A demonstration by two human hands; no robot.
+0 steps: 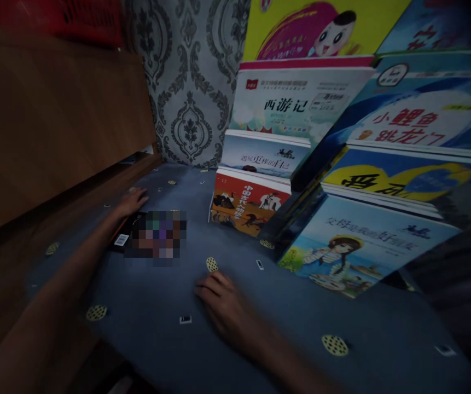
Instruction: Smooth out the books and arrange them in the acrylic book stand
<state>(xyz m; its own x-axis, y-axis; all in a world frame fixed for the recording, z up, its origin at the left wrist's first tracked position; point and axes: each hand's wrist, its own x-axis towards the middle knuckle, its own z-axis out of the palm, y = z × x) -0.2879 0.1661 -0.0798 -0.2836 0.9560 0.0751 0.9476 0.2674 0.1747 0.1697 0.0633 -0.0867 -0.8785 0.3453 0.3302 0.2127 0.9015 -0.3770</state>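
Note:
My left hand (132, 201) lies at the far left edge of a dark book (121, 239) that rests flat on the blue cloth. Its fingers are stretched out over the cloth and not wrapped round the book. A barcode shows on the book's near corner, and blurred blocks mask most of its cover. Closer to me, my right hand (221, 298) rests on the cloth, a little smeared by motion. Its fingers are loosely bent, with nothing visible in them, just below a printed yellow pineapple (211, 265).
Two rows of upright books stand on the right, with an orange-red book (251, 202) and a light-blue book (366, 246) in front. The patterned blue tablecloth (235, 350) covers the table. A wooden panel (54, 120) borders the left, below a red basket (67, 22). Patterned wallpaper (190, 109) is behind.

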